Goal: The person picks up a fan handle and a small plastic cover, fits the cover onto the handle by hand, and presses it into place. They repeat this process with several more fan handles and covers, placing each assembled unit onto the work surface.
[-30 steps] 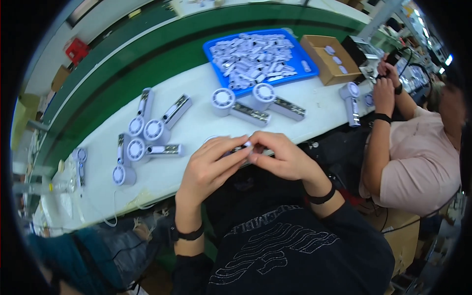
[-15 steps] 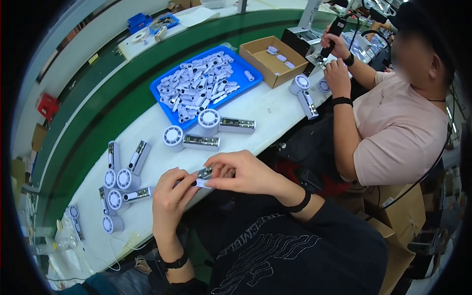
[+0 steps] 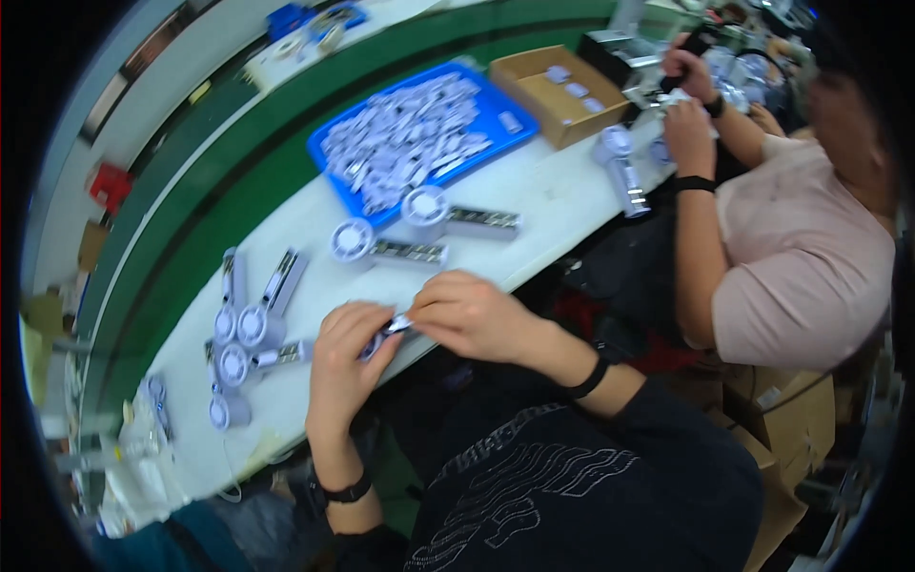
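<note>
In front of me my left hand (image 3: 345, 360) is closed round a pale handheld fan (image 3: 371, 346), mostly hidden by the fingers. My right hand (image 3: 477, 316) pinches a small white handle cover (image 3: 399, 324) against it, fingertips close to those of the left. Blur hides how the two parts fit together. Beyond my hands lie two fans, a nearer fan (image 3: 410, 252) and a farther fan (image 3: 482, 222), their handles open with circuit boards showing. A blue tray (image 3: 519, 136) behind them holds a heap of white covers.
Several more open-handled fans (image 3: 259, 326) lie at the left of the white table (image 3: 562, 214). A cardboard box (image 3: 562, 131) with a few white pieces stands beside the tray. At the right a co-worker (image 3: 791, 257) holds a black tool (image 3: 694, 52) near another fan (image 3: 624, 172).
The view has shifted, so the table's things sit farther right and higher. My right hand's fingers have drawn together on the white cover; the circuit board between my hands no longer shows.
</note>
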`<state>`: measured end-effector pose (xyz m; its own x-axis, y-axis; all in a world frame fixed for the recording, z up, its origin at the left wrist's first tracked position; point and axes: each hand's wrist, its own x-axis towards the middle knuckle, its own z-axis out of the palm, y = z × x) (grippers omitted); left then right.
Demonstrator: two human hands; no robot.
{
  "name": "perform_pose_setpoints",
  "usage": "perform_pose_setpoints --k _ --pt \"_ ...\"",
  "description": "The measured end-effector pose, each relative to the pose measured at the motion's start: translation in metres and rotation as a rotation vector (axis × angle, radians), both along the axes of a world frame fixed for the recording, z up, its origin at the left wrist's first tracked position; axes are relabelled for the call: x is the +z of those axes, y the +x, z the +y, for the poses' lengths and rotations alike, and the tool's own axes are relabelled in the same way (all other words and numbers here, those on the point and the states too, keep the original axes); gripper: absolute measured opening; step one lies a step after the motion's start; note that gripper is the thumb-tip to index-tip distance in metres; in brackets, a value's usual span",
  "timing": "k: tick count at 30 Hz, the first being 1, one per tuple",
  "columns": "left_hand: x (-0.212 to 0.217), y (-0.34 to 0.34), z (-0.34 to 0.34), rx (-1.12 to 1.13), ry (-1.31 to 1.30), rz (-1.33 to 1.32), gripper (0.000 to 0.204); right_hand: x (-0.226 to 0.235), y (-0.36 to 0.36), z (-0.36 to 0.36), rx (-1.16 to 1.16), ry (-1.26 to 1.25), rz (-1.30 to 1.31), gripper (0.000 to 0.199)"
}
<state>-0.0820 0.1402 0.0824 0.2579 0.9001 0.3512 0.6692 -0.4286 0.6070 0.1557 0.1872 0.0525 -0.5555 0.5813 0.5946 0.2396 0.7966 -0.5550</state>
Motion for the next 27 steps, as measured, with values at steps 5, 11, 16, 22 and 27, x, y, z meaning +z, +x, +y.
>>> perform_pose_setpoints --k 5,11,16,22,27 --pt "-0.016 -0.011 0.002 -0.089 0.172 -0.008 0.03 0.007 -0.001 -0.003 0.032 -0.062 -0.016 0.015" --pt "-0.016 -0.008 0.002 -0.049 0.038 -0.173 0.027 -0.002 -0.01 -0.006 -0.037 -0.128 0.062 0.02" --pt "-0.015 -0.007 0.001 -0.02 -0.029 -0.202 0.024 -0.001 -0.012 -0.005 -0.053 -0.12 0.034 0.019" --pt "-0.009 -0.007 -0.001 0.001 -0.139 -0.211 0.024 0.007 -0.009 -0.001 -0.014 -0.09 -0.062 0.019" --pt "-0.013 -0.007 -0.001 -0.056 0.01 -0.05 0.025 0.015 -0.005 0.003 0.068 -0.095 -0.139 0.02"
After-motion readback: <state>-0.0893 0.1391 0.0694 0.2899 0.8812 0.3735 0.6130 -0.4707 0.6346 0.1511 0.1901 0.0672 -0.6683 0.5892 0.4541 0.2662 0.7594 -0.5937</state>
